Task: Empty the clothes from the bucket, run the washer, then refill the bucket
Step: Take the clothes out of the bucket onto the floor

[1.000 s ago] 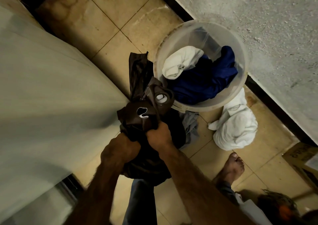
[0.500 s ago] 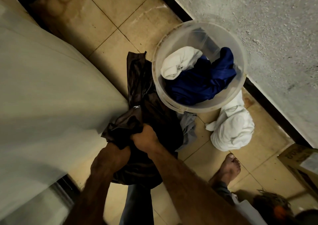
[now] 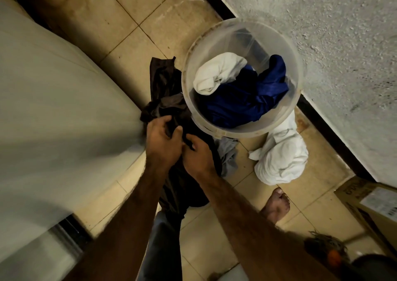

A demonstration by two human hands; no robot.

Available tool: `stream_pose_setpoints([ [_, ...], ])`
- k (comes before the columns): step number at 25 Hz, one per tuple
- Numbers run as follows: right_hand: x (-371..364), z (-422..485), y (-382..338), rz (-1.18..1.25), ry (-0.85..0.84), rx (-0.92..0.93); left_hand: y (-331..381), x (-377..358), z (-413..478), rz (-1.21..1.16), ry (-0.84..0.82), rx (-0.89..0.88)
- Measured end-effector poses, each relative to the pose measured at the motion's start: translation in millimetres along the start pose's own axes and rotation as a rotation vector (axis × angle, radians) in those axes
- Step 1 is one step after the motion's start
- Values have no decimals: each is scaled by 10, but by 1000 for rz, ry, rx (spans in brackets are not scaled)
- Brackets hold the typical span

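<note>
A translucent plastic bucket (image 3: 298,91) stands on the tiled floor by the wall. Inside it lie a blue garment (image 3: 242,100) and a white cloth (image 3: 217,72). Just left of the bucket, a dark brown garment (image 3: 163,83) hangs down to the floor, and both hands grip its upper part. My left hand (image 3: 161,139) pinches a fold near the washer's corner. My right hand (image 3: 197,154) holds the fabric beside it. The pale washer (image 3: 53,113) fills the left side.
A white bundle of cloth (image 3: 283,154) and a grey cloth (image 3: 227,154) lie on the floor in front of the bucket. A bare foot (image 3: 276,203) stands near them. A cardboard box (image 3: 369,203) sits at the right by the rough wall (image 3: 322,33).
Both hands have shifted their grip on the dark garment, and its bunched top with the white-marked patch has dropped lower. The bucket and the other clothes are unmoved.
</note>
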State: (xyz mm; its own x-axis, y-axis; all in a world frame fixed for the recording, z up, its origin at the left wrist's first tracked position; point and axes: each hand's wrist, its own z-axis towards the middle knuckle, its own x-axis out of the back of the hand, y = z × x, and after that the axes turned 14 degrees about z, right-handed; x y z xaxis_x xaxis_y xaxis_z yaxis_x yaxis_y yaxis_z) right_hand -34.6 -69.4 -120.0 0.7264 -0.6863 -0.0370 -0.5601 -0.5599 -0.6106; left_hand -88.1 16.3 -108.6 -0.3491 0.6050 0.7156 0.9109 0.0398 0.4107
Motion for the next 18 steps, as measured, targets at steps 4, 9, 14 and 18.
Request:
stream_pose_setpoints([
  [4, 328, 49, -58, -69, 123, 165, 404, -217, 7, 123, 39, -270],
  [9, 854, 147, -118, -129, 403, 212, 688, -733, 167, 407, -52, -409],
  [14, 1281, 156, -116, -67, 460, 217, 840, -1086, 233, 997, 81, -439],
  [18, 1467, 109, -89, -56, 444, 222, 1028, -1210, 424, 1127, -56, -336],
])
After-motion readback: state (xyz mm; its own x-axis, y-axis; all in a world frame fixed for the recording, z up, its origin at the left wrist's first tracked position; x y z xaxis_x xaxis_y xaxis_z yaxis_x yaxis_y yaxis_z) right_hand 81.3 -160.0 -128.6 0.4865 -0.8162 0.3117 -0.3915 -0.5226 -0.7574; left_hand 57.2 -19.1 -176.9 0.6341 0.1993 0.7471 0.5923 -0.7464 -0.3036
